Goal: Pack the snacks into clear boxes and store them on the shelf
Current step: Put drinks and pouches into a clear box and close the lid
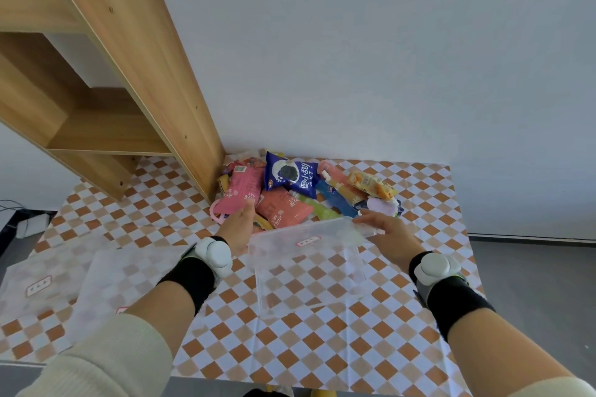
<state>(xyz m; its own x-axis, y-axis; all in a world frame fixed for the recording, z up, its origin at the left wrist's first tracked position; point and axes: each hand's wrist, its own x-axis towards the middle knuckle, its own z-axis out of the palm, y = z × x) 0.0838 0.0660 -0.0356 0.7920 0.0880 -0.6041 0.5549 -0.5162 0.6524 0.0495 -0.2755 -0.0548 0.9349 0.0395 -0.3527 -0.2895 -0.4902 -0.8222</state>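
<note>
The right hand [388, 230] pinches the far right corner of the clear box [306, 271], fingers curled narrowly over its rim. The left hand [237, 222] lies nearly flat, fingers stretched onto the pink snack packet [242, 187]. The snack pile [309, 190] sits just beyond both hands, its blue packet [290, 176] between them and farther off. All rests on a checkered tablecloth [290, 348] against a white wall [387, 58]; the wooden shelf [129, 74] rises left of the left hand, and frosted lids [48, 284] lie nearer, left of that wrist. The box stands open side up, labelled wall toward the pile; I cannot tell its long axis.
</note>
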